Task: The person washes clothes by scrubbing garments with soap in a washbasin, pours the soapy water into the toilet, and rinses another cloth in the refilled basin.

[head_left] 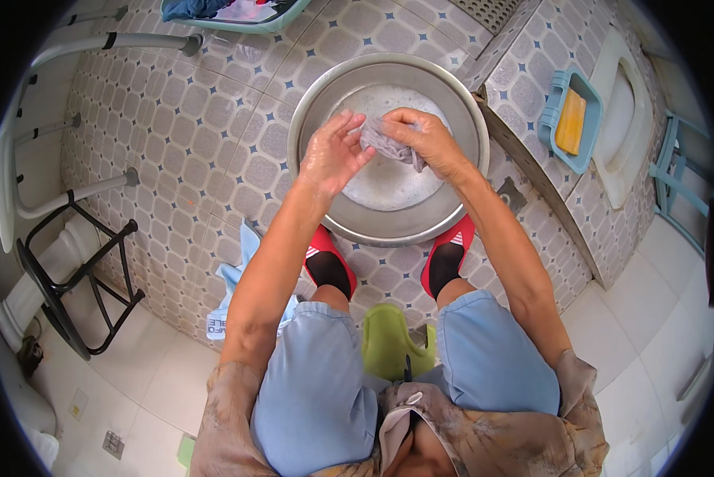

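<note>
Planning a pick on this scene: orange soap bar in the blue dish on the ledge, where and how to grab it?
Judging from the head view, pinch the soap bar across its two long edges, coming straight down from above. It lies flat in the blue dish, whose raised rim blocks a side approach, and its broad top face is fully exposed.

Patterned tile floor (190, 151), carrying a metal basin (460, 119), a black metal stand (87, 278), a pale blue cloth (242, 274), a green stool (389, 342), two feet in red slippers (325, 262).
</note>
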A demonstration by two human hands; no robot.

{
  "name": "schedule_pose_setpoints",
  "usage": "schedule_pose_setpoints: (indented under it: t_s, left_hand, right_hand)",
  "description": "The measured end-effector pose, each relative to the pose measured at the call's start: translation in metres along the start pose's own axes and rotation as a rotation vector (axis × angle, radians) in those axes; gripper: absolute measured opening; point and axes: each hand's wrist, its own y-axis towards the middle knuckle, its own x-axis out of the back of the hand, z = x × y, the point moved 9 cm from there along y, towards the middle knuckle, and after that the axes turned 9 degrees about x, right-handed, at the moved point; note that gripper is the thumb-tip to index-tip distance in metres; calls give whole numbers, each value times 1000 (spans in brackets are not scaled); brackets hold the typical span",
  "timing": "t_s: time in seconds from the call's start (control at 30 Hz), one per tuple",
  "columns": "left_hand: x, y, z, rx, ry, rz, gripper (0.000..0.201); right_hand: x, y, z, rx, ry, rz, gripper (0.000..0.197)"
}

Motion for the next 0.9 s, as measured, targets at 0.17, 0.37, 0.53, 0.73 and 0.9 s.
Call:
schedule_pose_setpoints:
  t_s: [0.17, 0.37, 0.53, 0.73, 0.9]
  left_hand:
    - [16, -4, 20, 73, -152, 47, 36]
    - [25, 1, 29, 90, -171, 0, 48]
    - [28, -7, 5, -75, -90, -24, 55]
    - [15, -16, -16, -151, 6, 17, 39]
    - [7, -25, -27, -255, 18, 35, 39]
  right_hand:
    - [7, -4, -7, -1, 318, -146, 26]
    - [10, -8, -16, 35, 326, -163, 26]
    - [13, -9, -17, 17, 263, -198, 22]
    - [21, -9, 5, 160, -105, -296, 22]
    - [15, -17, 27, 132, -114, -175, 20]
